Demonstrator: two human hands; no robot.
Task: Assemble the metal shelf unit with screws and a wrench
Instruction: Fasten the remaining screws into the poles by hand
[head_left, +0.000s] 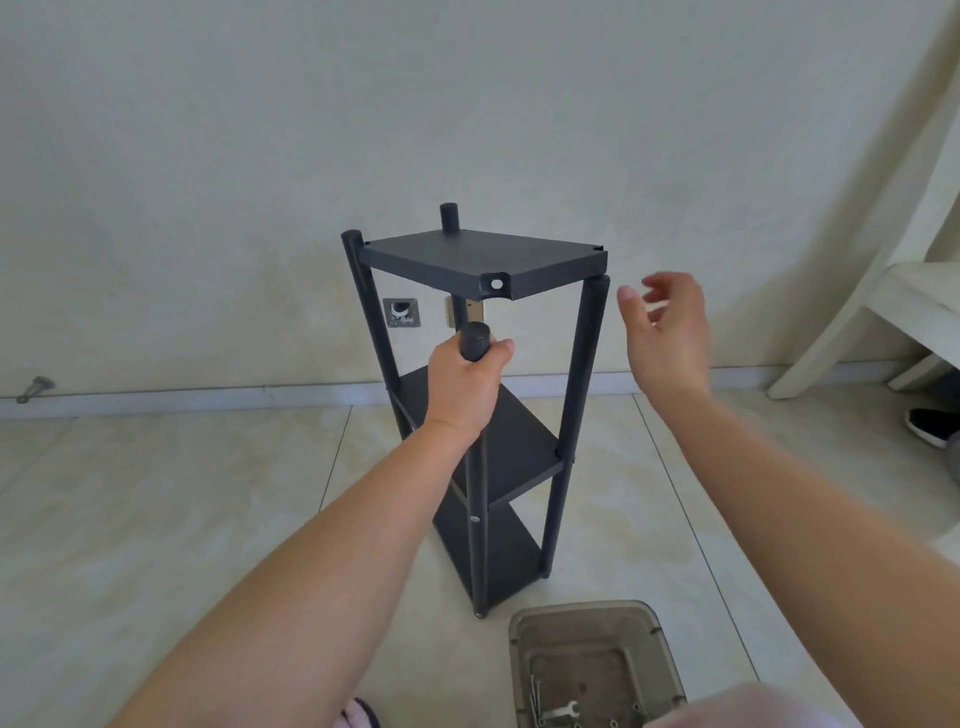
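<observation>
Head view: shelf unit, top panel unfastened at near corner.
Left hand grips the top of the near-left post, its long axis upright; right hand open, fingers relaxed, holding nothing, just right of the near-right post. Top panel lies beyond and above the left hand, tilted, its empty corner hole between both hands, nearer the left. Wrench and screws in tray, below the right arm, on the floor.
</observation>
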